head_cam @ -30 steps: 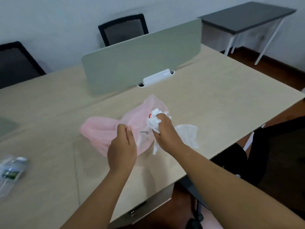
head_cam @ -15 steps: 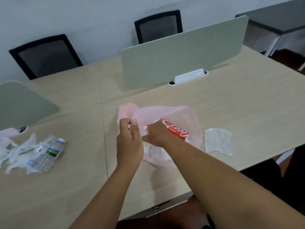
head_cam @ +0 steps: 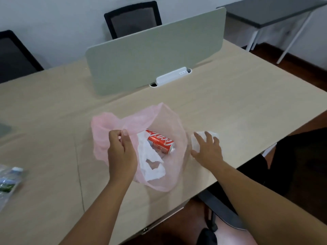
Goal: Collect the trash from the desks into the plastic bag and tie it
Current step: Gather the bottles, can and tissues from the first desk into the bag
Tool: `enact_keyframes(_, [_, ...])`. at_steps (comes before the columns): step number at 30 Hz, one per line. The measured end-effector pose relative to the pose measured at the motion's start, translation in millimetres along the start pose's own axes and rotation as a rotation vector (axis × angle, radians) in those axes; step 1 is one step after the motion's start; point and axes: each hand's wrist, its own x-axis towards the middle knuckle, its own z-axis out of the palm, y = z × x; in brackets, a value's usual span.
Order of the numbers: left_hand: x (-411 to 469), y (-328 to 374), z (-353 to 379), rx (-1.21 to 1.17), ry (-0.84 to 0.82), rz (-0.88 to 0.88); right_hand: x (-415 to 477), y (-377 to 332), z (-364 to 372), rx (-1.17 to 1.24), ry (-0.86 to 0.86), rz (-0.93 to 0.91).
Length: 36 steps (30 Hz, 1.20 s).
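A thin pink plastic bag point(head_cam: 166, 119) lies open on the beige desk point(head_cam: 230, 106). Inside it I see a red soda can point(head_cam: 159, 140) on its side and crumpled white tissue point(head_cam: 150, 161). My left hand point(head_cam: 122, 151) pinches the bag's rim at its left side. My right hand point(head_cam: 207, 149) rests with spread fingers on a white tissue point(head_cam: 196, 144) lying on the desk just right of the bag. A crushed clear water bottle point(head_cam: 8, 183) lies at the far left edge.
A grey-green divider panel point(head_cam: 155, 55) stands across the desk behind the bag, with a white clamp point(head_cam: 171, 77) at its base. Two black chairs point(head_cam: 132, 16) stand at the far side. A dark table point(head_cam: 272, 9) is at the back right. The desk's front edge is close.
My right hand came out of the bag and moved right onto the loose tissue. The bag's mouth now lies wider open, showing the can and tissue. The view shifted right.
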Motion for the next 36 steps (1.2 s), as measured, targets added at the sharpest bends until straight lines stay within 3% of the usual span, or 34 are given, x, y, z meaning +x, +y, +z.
enact_keyframes(2, [1.5, -1.2, 4.6, 0.02, 0.004, 0.001, -0.4, 24.9, 6.5, -0.086, -0.155, 0.069])
enact_keyframes(5, [5.3, -3.7, 5.3, 0.043, 0.007, -0.003, -0.4, 43.5, 13.9, -0.118, -0.081, -0.013])
enact_keyframes(9, [12.4, -6.4, 4.0, 0.067, 0.011, -0.056, 4.5, 12.4, -0.3, 0.341, 0.041, -0.077])
enact_keyframes(13, [18.4, -6.9, 4.9, 0.079, 0.023, -0.095, 3.1, -76.4, -26.8, 0.585, 0.07, -0.347])
enact_keyframes(17, [19.7, -7.2, 7.5, 0.07, 0.024, -0.111, -0.1, -125.1, -16.3, 0.515, -0.161, -0.549])
enact_keyframes(20, [15.9, -6.9, 15.3, 0.054, -0.014, -0.083, 1.3, -108.6, -12.6, 0.432, -0.09, -0.572])
enact_keyframes(23, [6.8, -9.8, 33.9, 0.109, -0.111, -0.001, -3.2, -54.3, -16.1, 0.374, 0.162, -0.428])
enact_keyframes(27, [-12.2, -14.9, 79.7, 0.238, -0.262, 0.125, -18.5, 38.8, -19.1, 0.355, 0.412, 0.007])
enact_keyframes(31, [-28.9, -23.1, 134.9, 0.435, -0.343, 0.241, -42.4, 120.9, -3.0, 0.329, 0.419, 0.337])
enact_keyframes(36, [-39.4, -34.0, 199.3, 0.585, -0.401, 0.281, -54.1, 181.3, 32.2, 0.441, 0.468, 0.606])
